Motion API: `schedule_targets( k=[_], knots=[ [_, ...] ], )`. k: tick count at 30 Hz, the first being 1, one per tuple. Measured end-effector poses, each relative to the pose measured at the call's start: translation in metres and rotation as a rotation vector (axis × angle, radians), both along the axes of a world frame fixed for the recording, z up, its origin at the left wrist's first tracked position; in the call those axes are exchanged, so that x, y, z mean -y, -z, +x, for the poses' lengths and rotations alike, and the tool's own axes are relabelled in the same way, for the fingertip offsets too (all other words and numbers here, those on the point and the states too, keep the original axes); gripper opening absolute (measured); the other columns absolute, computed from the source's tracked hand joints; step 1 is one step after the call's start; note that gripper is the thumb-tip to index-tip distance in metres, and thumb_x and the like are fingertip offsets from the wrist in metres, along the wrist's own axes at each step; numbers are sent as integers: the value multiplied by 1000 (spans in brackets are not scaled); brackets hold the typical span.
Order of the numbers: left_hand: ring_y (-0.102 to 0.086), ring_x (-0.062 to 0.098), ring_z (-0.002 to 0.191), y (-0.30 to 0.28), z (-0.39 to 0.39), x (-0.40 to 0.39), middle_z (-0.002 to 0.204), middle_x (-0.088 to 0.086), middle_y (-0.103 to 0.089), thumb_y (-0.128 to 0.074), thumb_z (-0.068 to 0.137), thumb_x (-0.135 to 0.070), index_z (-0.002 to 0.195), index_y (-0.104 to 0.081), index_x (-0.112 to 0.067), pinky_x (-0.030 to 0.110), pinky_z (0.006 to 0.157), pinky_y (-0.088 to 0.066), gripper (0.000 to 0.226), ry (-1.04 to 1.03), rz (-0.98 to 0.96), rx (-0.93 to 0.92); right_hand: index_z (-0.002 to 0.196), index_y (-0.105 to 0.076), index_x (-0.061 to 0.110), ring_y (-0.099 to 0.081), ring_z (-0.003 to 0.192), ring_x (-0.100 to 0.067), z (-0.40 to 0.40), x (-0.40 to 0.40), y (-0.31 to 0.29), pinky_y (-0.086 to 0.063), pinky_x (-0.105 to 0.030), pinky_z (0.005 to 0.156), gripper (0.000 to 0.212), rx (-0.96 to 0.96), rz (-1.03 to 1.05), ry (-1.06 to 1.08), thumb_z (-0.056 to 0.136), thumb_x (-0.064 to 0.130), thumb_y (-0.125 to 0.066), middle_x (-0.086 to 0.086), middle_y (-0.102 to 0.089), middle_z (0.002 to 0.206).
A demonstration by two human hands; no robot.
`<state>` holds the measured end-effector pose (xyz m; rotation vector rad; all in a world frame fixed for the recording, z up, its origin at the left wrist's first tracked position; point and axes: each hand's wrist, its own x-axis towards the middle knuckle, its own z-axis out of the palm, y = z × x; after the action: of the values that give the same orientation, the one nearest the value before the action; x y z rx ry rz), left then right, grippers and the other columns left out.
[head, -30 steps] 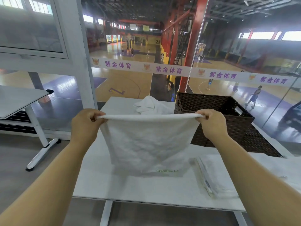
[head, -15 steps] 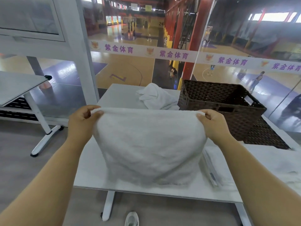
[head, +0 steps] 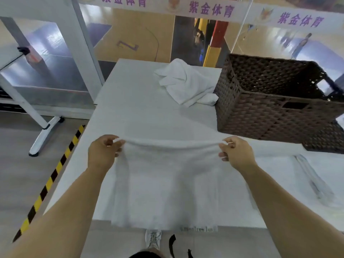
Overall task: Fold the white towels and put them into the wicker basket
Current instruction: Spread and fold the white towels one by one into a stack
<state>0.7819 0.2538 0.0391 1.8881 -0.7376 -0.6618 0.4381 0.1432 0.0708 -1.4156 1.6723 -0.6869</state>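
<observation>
Purple "紫金体育" banner (head: 210,9) above hand-held white towel (head: 167,183).

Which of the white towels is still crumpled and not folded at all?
The crumpled towel at the far end of the table, beside the wicker basket. No hand touches it.

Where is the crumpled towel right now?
Head view: the crumpled towel lies at the table's far end, against the basket's left side.
</observation>
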Motion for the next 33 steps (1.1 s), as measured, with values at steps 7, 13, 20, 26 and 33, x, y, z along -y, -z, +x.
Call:
schedule_targets(
  k=[7, 13, 20, 26, 33],
  knots=[
    [-67, 20, 90, 6, 25, 67, 89, -2, -70, -70, 83, -27, 103, -69, -14, 28, 82, -50, 23, 22, 41, -4, 95, -63, 11, -68, 78, -20, 26, 65, 12, -57, -40, 82, 6, 29, -33, 97, 92, 11, -57, -11, -69, 93],
    [-54, 6, 113, 8, 34, 112, 131, -9, -52, -63, 90, -22, 131, -51, -26, 20, 89, -38, 43, 156, 28, -24, 135, -48, 8, -57, 103, -17, 45, 105, 28, -50, -41, 96, 45, 90, 49, 64, 92, 14, -60, 2, -52, 121],
    [-59, 16, 103, 53, 24, 101, 115, -2, -62, -63, 89, -23, 106, -64, -22, 23, 84, -39, 18, 260, 203, 69, 116, -62, 16, -63, 99, -21, 43, 86, 70, -54, -45, 89, 27, -25, 129, 23, 90, 23, -62, -4, -65, 112],
    [-58, 19, 101, 88, 6, 58, 118, 4, -59, -65, 87, -25, 112, -63, -19, 30, 89, -42, 25, 300, 423, 130, 111, -62, 20, -59, 94, -13, 30, 47, 92, -46, -26, 77, 21, -255, 203, -149, 91, 25, -60, 5, -63, 102],
    [-39, 34, 122, 103, -13, 7, 136, 9, -37, -63, 87, -24, 128, -53, -22, 41, 102, -32, 42, 106, 617, 209, 128, -48, 16, -56, 98, -15, 23, 12, 118, -50, -32, 86, 51, -372, 319, -307, 83, 27, -70, -3, -51, 121]
  ],
)
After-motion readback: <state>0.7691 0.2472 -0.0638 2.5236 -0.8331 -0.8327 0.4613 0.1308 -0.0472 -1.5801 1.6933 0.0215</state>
